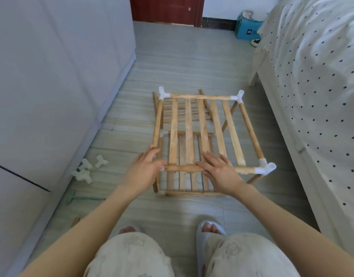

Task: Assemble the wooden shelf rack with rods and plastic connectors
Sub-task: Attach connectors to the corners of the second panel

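The wooden shelf rack (218, 124) stands on the floor in front of me, its top tier made of slats framed by round rods. White plastic connectors sit at the far left (163, 94), far right (239, 96) and near right (265, 169) corners. The near left corner shows only a sliver of white under my fingers. My left hand (145, 171) is at that near left corner, fingers around the ends of the front rod (184, 168) and the left side rod (158, 122). My right hand (220, 170) grips the front rod near its middle, thumb underneath.
Several loose white connectors (86, 169) lie on the floor at the left by a white cabinet (52, 76). A bed with a dotted cover (316, 80) runs along the right. A green tool (72, 198) and a spare rod end (77, 219) lie near my left arm.
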Demonstrator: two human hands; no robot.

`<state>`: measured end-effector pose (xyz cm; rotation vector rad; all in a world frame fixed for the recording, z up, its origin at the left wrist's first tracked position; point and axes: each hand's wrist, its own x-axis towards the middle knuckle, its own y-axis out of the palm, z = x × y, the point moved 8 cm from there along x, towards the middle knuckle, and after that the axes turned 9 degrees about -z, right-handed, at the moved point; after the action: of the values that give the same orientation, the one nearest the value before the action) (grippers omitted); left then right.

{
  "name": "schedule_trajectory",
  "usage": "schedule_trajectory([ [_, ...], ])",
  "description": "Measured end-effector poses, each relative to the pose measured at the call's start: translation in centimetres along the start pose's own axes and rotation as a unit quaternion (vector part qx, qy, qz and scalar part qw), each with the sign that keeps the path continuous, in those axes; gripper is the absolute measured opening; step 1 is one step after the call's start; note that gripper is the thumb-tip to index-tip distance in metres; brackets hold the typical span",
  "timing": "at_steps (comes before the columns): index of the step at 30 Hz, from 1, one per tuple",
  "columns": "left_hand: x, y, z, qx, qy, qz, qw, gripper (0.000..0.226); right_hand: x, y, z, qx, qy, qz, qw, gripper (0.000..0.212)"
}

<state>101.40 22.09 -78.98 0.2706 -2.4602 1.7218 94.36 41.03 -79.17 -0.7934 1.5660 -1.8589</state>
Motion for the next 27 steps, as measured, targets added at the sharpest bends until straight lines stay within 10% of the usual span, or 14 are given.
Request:
schedule_trajectory([
  [7, 0.7, -0.6, 0.2, 0.075, -0.057, 0.219, 0.971, 0.045, 1.7, -1.4, 1.4, 0.099, 0.130, 0.266, 0.950, 0.053],
  [18, -9.6, -13.6, 3.9, -0.066, -0.182, 0.050, 0.980, 0.045, 4.8, -8.4, 18.5, 0.017, -0.026, 0.243, 0.970, 0.045],
  [27, -20.6, -11.4, 14.0, -0.109, -0.323, 0.033, 0.940, 0.044, 6.4, 0.8, 29.1, 0.072, -0.097, 0.281, 0.952, 0.048],
])
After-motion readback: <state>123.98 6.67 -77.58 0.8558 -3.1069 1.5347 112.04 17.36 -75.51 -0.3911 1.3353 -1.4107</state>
